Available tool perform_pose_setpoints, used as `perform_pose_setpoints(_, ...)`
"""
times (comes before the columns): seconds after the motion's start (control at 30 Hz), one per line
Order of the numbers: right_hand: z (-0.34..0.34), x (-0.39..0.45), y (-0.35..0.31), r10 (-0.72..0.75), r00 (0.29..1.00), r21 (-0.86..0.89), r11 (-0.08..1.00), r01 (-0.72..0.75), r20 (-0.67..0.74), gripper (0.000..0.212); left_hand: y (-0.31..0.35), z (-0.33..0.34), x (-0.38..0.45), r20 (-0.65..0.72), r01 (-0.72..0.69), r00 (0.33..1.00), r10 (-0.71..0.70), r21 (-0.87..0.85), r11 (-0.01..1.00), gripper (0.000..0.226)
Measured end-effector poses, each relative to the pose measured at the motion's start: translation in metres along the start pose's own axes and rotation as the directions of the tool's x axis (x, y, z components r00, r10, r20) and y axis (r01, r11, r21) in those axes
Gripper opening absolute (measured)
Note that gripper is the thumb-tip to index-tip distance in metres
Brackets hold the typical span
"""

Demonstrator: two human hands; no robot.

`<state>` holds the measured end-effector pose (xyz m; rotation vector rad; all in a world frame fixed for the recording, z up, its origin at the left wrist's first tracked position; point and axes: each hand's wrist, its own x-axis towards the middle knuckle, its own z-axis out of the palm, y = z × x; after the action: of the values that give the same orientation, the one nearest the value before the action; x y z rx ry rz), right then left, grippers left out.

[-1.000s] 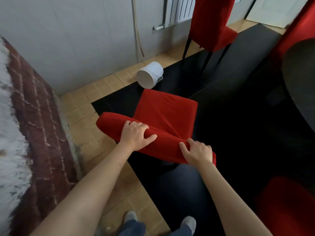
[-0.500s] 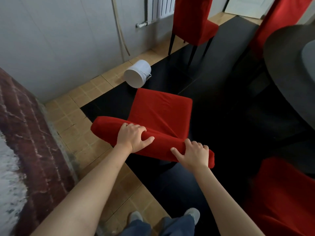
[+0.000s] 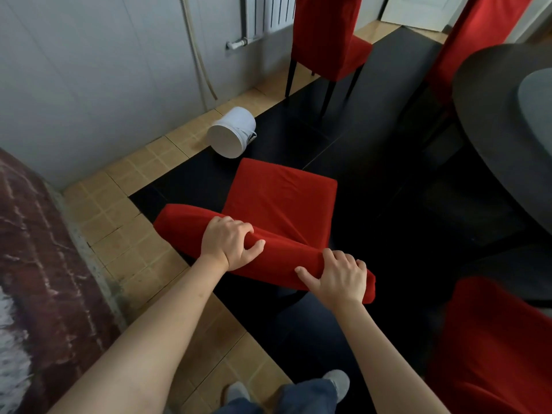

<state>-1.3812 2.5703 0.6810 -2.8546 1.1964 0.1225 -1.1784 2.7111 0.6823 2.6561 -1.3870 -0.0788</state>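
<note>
I am gripping the backrest [image 3: 283, 259] of the red chair [image 3: 280, 195] with both hands, my left hand [image 3: 228, 243] curling over its top near the middle and my right hand [image 3: 340, 279] clasping its right end. The chair is standing at the near-left corner of the black floor [image 3: 373, 162], where a white bucket [image 3: 231, 132] is lying on its side beyond the seat.

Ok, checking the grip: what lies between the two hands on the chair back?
Between left hand and right hand, only the chair back's bare red cover, seen in the head view.
</note>
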Motion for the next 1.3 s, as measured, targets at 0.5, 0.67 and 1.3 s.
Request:
perform_pose_setpoints(0.5,-0.004,0.075,0.005,0.034,0.999,-0.005,0.999,-0.034,-0.035,0.096,-0.007,0.005,0.075,-0.037,-0.028,0.999,0.030,0.043,0.999,0.074)
perform_pose_setpoints(0.67,-0.006,0.119,0.007,0.051,0.998,0.004,0.999,-0.051,-0.043,0.092,-0.013,0.005,0.122,-0.058,-0.050,0.997,0.052,0.036,0.998,0.074)
perform_pose_setpoints(1.3,-0.027,0.293,0.002,0.129,0.992,0.027,0.991,-0.130,0.004,0.091,-0.044,0.007,0.305,-0.014,-0.076,0.997,0.077,0.069,0.995,0.078)
